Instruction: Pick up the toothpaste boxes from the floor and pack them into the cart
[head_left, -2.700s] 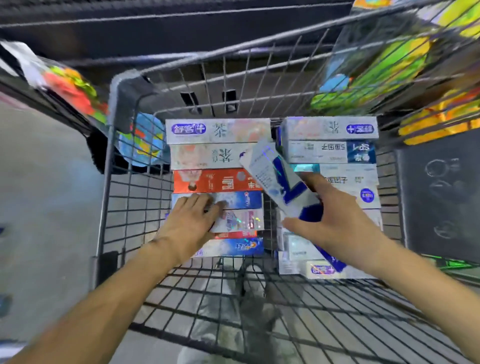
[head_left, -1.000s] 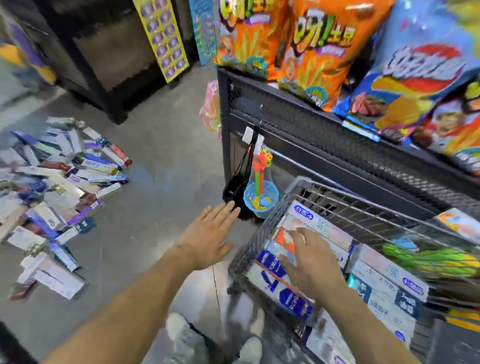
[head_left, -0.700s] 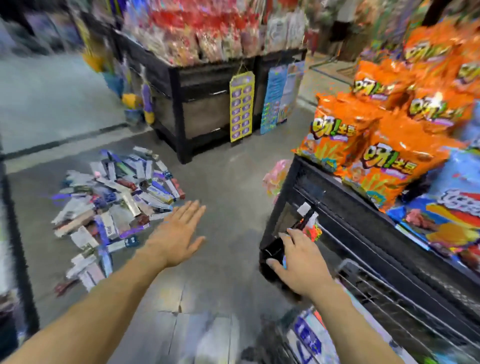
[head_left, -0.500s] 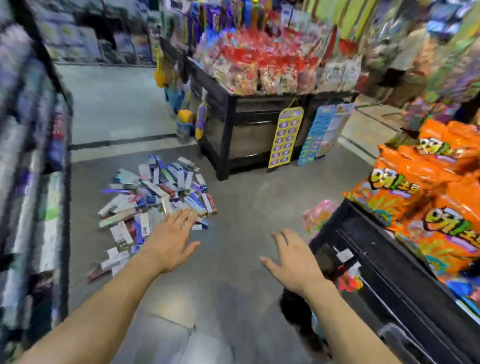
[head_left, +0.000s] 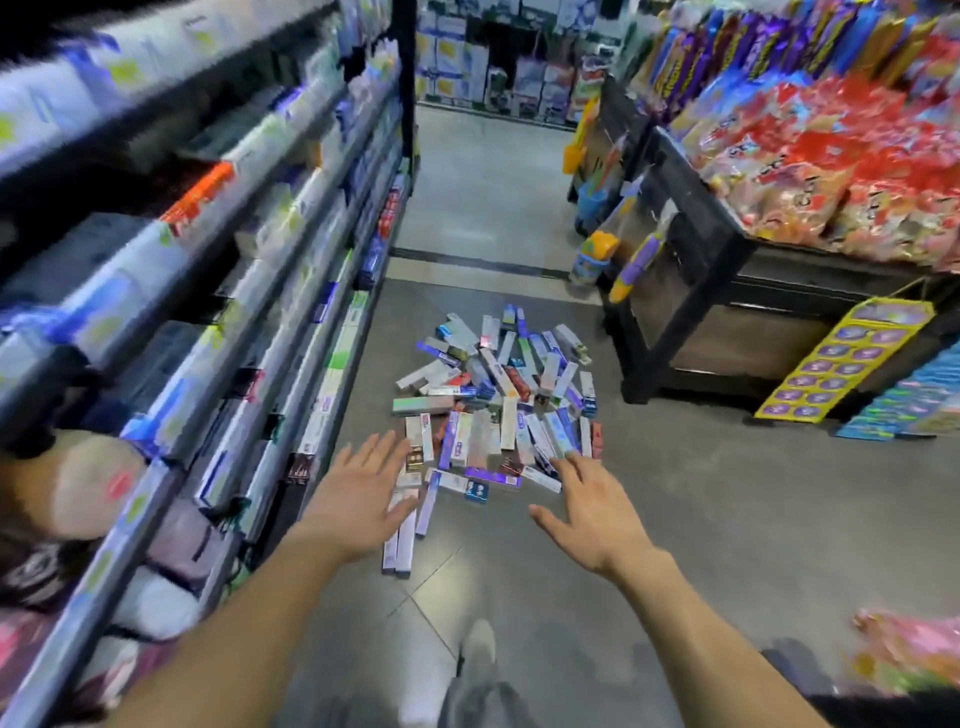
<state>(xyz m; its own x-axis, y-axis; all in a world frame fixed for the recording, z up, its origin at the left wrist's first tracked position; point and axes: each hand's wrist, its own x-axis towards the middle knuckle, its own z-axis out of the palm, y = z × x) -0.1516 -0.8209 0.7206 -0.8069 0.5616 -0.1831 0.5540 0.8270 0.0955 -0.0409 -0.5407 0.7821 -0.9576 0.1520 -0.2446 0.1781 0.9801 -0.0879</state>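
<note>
A heap of toothpaste boxes (head_left: 493, 400) in white, blue, purple and red lies scattered on the grey floor, straight ahead in the aisle. My left hand (head_left: 358, 499) is stretched out over the near left edge of the heap, fingers spread, holding nothing. My right hand (head_left: 592, 514) reaches toward the near right edge, also open and empty. Both hands hover above the floor, apart from the boxes. The cart is out of view.
Long store shelves (head_left: 218, 291) packed with goods line the left side. A black display stand (head_left: 717, 291) heaped with red snack bags stands to the right, with a yellow hanging card (head_left: 841, 358) on its side. My shoe (head_left: 480, 654) shows below.
I have turned away from the cart, where my right hand set a box down, to face the floor heap. Both hands now reach forward empty and the heap is closer and centred.
</note>
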